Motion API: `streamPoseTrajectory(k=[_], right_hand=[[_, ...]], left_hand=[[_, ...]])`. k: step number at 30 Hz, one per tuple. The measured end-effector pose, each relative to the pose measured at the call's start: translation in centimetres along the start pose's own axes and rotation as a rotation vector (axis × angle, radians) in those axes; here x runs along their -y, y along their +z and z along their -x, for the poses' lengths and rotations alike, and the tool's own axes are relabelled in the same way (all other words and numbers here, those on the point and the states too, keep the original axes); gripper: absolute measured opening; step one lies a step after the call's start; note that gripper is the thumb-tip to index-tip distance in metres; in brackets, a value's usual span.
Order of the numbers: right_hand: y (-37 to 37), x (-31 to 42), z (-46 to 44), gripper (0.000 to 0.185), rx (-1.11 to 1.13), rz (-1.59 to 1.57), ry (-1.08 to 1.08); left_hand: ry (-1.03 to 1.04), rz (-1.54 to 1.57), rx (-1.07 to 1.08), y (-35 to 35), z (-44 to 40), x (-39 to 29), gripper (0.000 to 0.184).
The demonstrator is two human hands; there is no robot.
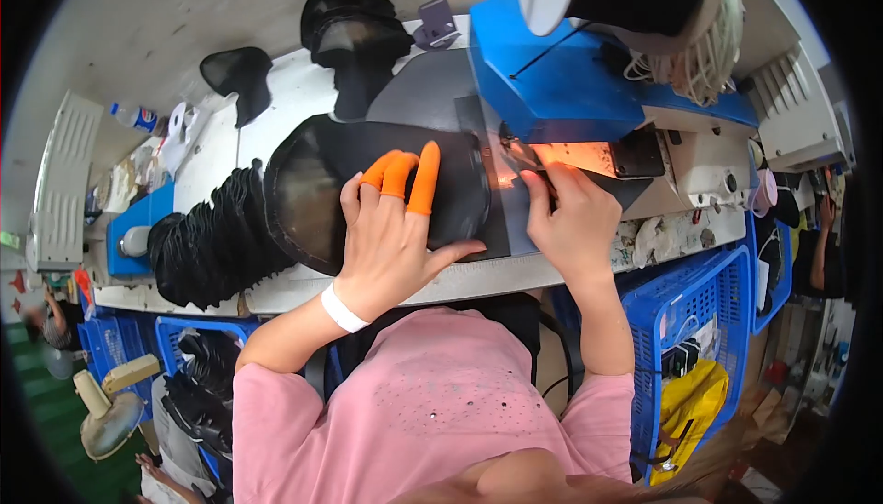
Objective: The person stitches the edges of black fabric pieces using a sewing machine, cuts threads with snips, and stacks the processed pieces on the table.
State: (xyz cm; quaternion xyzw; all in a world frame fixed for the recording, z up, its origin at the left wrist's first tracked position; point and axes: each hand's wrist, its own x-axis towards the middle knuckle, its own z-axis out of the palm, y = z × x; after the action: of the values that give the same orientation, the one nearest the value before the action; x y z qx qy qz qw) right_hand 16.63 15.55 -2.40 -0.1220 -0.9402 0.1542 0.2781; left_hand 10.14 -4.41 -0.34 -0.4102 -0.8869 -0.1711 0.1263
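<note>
My left hand (391,219), with orange covers on three fingers, lies spread on a black shoe-upper-like fabric piece (322,141) with a sheer mesh part. Its thumb points right along the table. My right hand (575,214) is closed, thumb and fingers drawn together at the brightly lit spot under the blue machine head (552,72). A small dark metal part shows by its fingertips; whether I hold it or it belongs to the machine, I cannot tell. The fabric's right edge ends just left of my right hand.
A stack of black fabric pieces (216,242) stands left of my left arm. More black pieces (354,40) lie at the back, beside a dark phone stand (436,24). Blue crates (690,292) stand below the table's right side. A fan (110,412) is at lower left.
</note>
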Motion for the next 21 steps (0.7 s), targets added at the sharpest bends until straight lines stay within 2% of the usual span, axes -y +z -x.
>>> streamPoseTrajectory(k=[1,4,6,7,10,11,12,14,16,18,21], right_hand=[[0.2,-0.2,0.1,0.02,0.001,-0.003,0.001],[0.4,-0.3,0.1,0.02,-0.051,-0.036,-0.023],[0.3,-0.2,0.1,0.02,-0.037,-0.042,-0.01],[0.3,-0.2,0.1,0.02,-0.029,-0.044,0.002],[0.3,-0.1,0.2,0.022,-0.014,-0.052,0.005],[0.1,0.0,0.1,0.024,-0.01,-0.057,0.002],[0.1,0.1,0.0,0.026,-0.006,-0.061,0.001],[0.2,0.1,0.1,0.025,-0.024,-0.053,-0.008],[0.1,0.2,0.1,0.025,-0.013,-0.054,0.005],[0.1,0.2,0.1,0.025,-0.03,-0.035,-0.021],[0.2,0.1,0.1,0.024,-0.038,-0.045,-0.025]], left_hand=[[-0.02,0.036,-0.018,-0.1,0.8,0.6,0.071],[0.129,-0.126,-0.188,0.6,4.4,5.3,0.061],[0.098,-0.196,-0.353,1.2,6.5,7.9,0.052],[0.07,-0.309,-0.324,1.8,7.8,9.1,0.059],[-0.076,-0.387,0.239,4.4,9.9,12.4,0.069],[-0.15,-0.29,0.404,6.3,11.0,13.8,0.085],[-0.051,-0.396,0.35,6.2,11.2,13.5,0.093],[-0.215,-0.277,0.313,6.8,10.6,12.4,0.092],[-0.214,-0.12,0.155,7.2,7.7,11.5,0.077],[-0.182,-0.139,0.033,9.1,4.2,12.1,0.065],[-0.231,-0.266,0.095,12.8,-1.1,14.4,0.053]])
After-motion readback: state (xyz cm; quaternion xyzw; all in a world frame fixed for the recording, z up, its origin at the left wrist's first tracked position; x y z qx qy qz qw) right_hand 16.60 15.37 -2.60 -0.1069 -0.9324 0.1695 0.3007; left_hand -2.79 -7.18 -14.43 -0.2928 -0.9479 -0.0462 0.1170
